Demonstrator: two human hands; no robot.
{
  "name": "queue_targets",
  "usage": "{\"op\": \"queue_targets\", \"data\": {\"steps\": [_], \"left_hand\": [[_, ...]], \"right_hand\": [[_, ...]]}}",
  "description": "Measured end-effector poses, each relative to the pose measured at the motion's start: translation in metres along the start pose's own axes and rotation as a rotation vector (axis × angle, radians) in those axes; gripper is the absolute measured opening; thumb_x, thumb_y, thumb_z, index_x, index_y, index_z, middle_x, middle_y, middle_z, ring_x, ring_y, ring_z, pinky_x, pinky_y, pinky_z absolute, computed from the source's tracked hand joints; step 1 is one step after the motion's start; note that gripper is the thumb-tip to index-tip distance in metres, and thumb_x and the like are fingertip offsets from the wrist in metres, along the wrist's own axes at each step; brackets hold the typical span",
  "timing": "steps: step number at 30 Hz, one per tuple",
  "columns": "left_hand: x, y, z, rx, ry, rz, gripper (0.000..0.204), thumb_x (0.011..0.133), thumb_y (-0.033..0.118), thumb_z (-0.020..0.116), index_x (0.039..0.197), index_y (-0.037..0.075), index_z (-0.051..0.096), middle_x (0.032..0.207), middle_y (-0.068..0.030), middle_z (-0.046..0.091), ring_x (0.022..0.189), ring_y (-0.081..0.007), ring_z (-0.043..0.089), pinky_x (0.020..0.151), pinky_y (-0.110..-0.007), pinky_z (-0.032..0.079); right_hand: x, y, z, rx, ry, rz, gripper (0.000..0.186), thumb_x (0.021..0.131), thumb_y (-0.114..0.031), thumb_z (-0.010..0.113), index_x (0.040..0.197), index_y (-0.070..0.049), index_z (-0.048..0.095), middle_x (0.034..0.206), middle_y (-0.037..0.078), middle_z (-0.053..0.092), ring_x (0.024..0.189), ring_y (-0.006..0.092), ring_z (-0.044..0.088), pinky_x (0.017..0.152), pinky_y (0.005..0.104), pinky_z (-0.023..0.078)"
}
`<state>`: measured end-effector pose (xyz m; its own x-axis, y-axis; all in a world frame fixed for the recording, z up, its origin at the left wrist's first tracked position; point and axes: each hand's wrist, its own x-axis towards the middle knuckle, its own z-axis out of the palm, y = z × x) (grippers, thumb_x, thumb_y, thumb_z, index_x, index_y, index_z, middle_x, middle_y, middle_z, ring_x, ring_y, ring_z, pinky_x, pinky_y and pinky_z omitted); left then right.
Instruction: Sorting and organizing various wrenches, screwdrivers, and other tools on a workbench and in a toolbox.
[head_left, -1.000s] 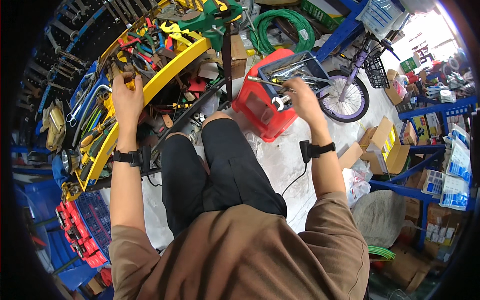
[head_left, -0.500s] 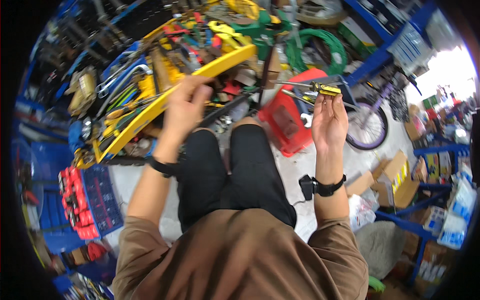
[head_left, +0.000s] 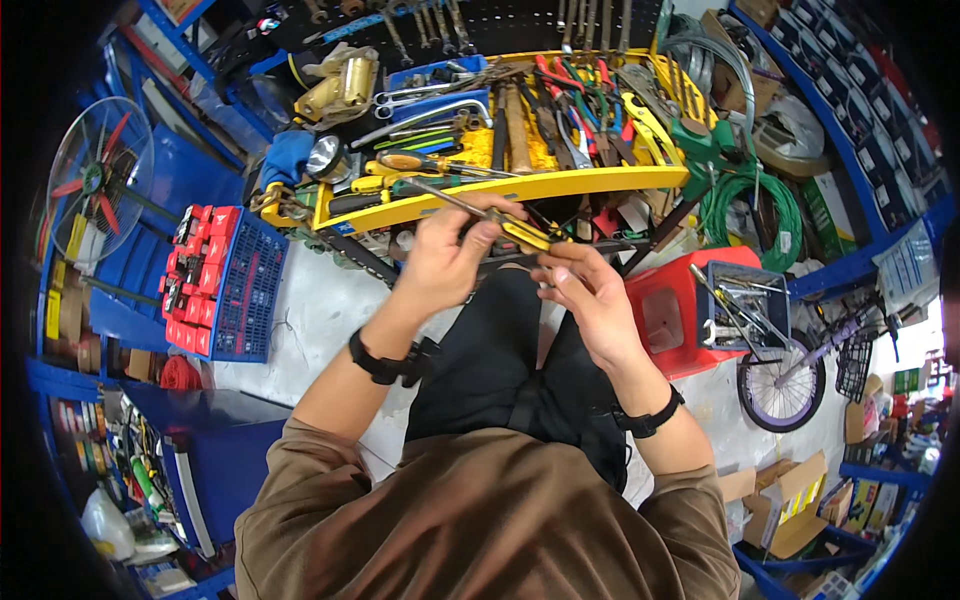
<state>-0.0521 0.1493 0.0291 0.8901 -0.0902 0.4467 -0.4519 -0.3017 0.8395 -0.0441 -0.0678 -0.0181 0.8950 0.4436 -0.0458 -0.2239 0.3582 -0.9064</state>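
Observation:
My left hand (head_left: 450, 255) grips a screwdriver (head_left: 525, 233) with a yellow and black handle, its metal shaft angled up to the left. Just below the handle's end, my right hand (head_left: 590, 305) has its fingers loosely curled and apart, the fingertips close to the handle. Beyond both hands lies a yellow tray (head_left: 600, 183) crowded with pliers, screwdrivers, a hammer and other tools. To the right, a blue-grey crate (head_left: 775, 310) of metal tools rests on a red plastic container (head_left: 660, 318).
A fan (head_left: 95, 180) and a blue basket of red packages (head_left: 245, 285) are at left, a dark blue cabinet (head_left: 220, 430) lower left. A bicycle (head_left: 780, 380), cardboard boxes (head_left: 790, 500) and blue shelving (head_left: 870, 240) stand right. Wrenches (head_left: 440, 25) hang at the back.
The screwdriver has passed from my right hand to my left. Both hands have come together in the middle. My view has turned left, showing more of the fan and cabinet.

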Motion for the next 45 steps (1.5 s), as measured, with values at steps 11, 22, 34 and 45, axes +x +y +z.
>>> {"op": "queue_targets", "data": {"steps": [11, 22, 34, 45], "left_hand": [[0.04, -0.014, -0.149, 1.486, -0.345, 0.164, 0.034, 0.088, 0.036, 0.07, 0.117, 0.018, 0.073, 0.093, -0.0054, 0.058, 0.083, -0.0252, 0.064, 0.076, -0.04, 0.052], [0.109, -0.036, -0.175, 1.234, -0.352, 0.401, 0.024, 0.08, 0.02, 0.078, 0.099, 0.005, 0.073, 0.096, -0.0104, 0.062, 0.096, -0.0322, 0.062, 0.084, -0.043, 0.051], [0.138, -0.095, -0.162, 0.887, -0.597, 0.043, 0.022, 0.084, -0.002, 0.069, 0.105, 0.001, 0.075, 0.104, -0.0152, 0.067, 0.096, -0.0343, 0.065, 0.086, -0.042, 0.054], [0.143, -0.095, -0.116, 0.872, -0.615, -0.418, 0.026, 0.092, 0.004, 0.057, 0.112, 0.003, 0.073, 0.107, -0.0166, 0.071, 0.096, -0.0296, 0.067, 0.087, -0.04, 0.054]], "right_hand": [[-0.018, -0.001, -0.048, -0.311, -0.043, 0.064, 0.023, 0.102, -0.012, 0.061, 0.121, 0.001, 0.061, 0.115, 0.009, 0.068, 0.101, 0.0174, 0.068, 0.084, 0.029, 0.052], [-0.041, -0.011, -0.076, -0.344, 0.044, 0.009, 0.021, 0.101, -0.011, 0.06, 0.117, 0.001, 0.063, 0.113, 0.009, 0.068, 0.098, 0.0174, 0.068, 0.082, 0.0305, 0.054], [-0.048, -0.004, -0.087, -0.348, 0.082, 0.018, 0.021, 0.1, -0.012, 0.061, 0.117, 0.001, 0.063, 0.111, 0.009, 0.068, 0.096, 0.0166, 0.068, 0.08, 0.0294, 0.053], [-0.042, 0.001, -0.09, -0.351, 0.068, 0.033, 0.021, 0.1, -0.01, 0.061, 0.117, 0.002, 0.063, 0.111, 0.009, 0.069, 0.096, 0.0163, 0.068, 0.079, 0.0291, 0.053]]}}
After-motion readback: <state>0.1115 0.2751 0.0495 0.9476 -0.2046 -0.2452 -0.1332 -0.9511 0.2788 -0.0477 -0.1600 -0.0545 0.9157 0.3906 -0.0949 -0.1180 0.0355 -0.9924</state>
